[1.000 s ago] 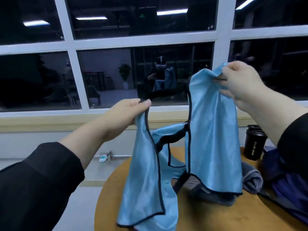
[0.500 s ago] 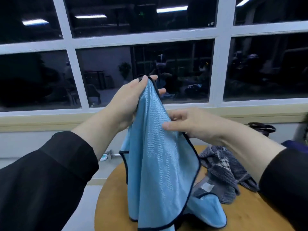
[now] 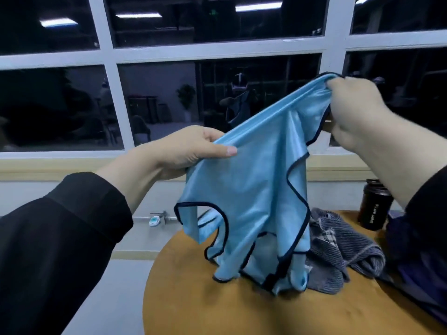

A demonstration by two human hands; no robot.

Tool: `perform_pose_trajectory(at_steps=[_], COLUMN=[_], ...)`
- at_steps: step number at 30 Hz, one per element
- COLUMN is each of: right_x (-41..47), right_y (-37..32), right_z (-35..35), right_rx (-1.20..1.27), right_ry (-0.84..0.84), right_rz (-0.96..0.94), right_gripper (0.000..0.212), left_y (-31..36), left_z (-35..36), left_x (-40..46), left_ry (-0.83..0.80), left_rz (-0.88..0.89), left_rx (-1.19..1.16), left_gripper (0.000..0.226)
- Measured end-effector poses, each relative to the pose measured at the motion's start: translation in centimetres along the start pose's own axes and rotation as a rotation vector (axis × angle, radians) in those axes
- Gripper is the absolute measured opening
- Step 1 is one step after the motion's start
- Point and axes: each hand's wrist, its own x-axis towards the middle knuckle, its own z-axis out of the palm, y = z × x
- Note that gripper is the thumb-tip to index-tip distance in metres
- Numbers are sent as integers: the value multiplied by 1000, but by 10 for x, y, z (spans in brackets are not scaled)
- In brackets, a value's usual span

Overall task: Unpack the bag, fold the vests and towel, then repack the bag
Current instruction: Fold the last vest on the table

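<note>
Behind the held vest (image 3: pixel 254 189) lie towel (image 3: pixel 338 252) and bottle (image 3: pixel 373 206).

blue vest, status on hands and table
Left hand and right hand both grip blue vest, hem touching table. Towel crumpled behind.

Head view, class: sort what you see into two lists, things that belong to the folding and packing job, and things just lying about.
Part of the job:
blue vest, held up by left hand and right hand
striped towel, crumpled on the table
dark bag

Just lying about:
black bottle
round table
</note>
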Motion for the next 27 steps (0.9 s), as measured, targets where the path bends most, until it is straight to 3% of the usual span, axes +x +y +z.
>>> perform_pose_trajectory(at_steps=[3,5,8,11,13,14,16,18,20,23,25,27], right_x=[10,18,23,14,3,-6,-24,-50,-84,-123,-138,-144], right_y=[-2,2,14,32,42,44,45,48,55,72,89,110], right_z=[-11,-20,-29,-29,-24,-18,-7,5,16,23,26,28], right_rx=[40,14,-20,-278,-504,-597,-736,-693,-490,-277,-320,-592], right_ry=[66,80,55,-236,-398,-380,-229,-199,-385,-595,-614,-609], right_rz=[-11,-13,0,82,159,126,-71,-190,-77,115,137,109], right_gripper=[17,18,18,8,49,64,51,47,52,37,39,56], left_y=[-13,-22,-23,-4,12,19,29,36,43,50,54,60], left_z=[-3,-7,-3,12,20,23,26,29,33,38,42,47], left_x=[-3,-6,-10,-3,5,10,18,25,30,37,39,37], left_ry=[-70,-93,-44,55,148,178,189,194,204,206,214,239], left_rz=[-68,-96,-54,83,157,190,233,234,214,205,206,209], left_rx=[119,127,-127,-429,-524,-510,-420,-300,-247,-278,-315,-349], left_gripper=[25,33,41,37,36,31,21,22,27,23,15,14])
